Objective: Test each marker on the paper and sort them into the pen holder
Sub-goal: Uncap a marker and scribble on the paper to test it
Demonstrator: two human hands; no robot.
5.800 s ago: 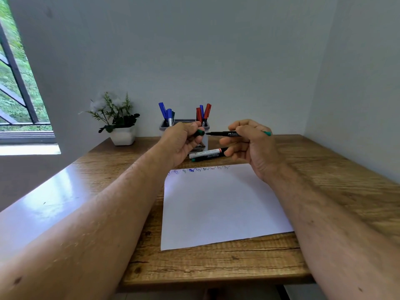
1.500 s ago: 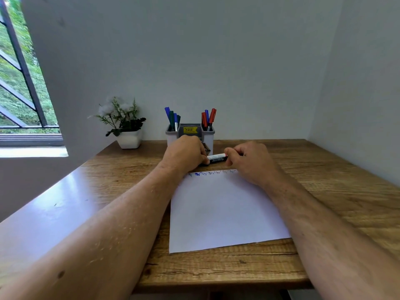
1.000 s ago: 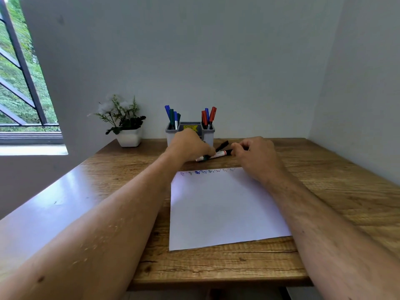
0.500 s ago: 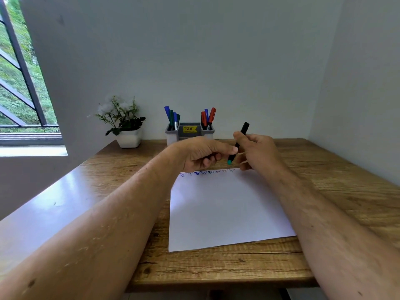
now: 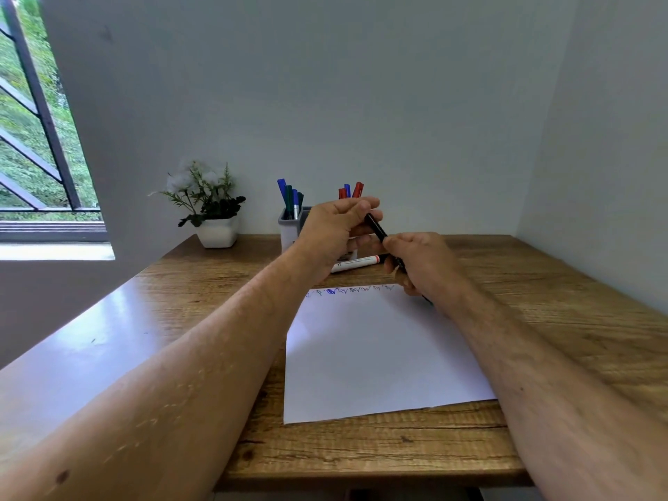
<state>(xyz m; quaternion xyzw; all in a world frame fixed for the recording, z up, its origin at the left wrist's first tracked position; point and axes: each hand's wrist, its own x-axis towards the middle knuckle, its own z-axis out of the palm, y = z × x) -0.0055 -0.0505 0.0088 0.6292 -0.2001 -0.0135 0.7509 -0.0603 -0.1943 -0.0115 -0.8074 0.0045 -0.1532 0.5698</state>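
I see both hands raised higher above the surface (image 5: 542, 283) than half a second ago. The left hand (image 5: 336, 229) now pinches the upper end of the black marker (image 5: 377, 227), where before it only reached toward it; the right hand (image 5: 426, 265) grips the lower barrel, fingers curled round it. The marker has tilted the other way, its top toward the pen holder (image 5: 289, 227). The white marker (image 5: 356, 263) lies on the surface beyond the paper (image 5: 379, 356), unmoved.
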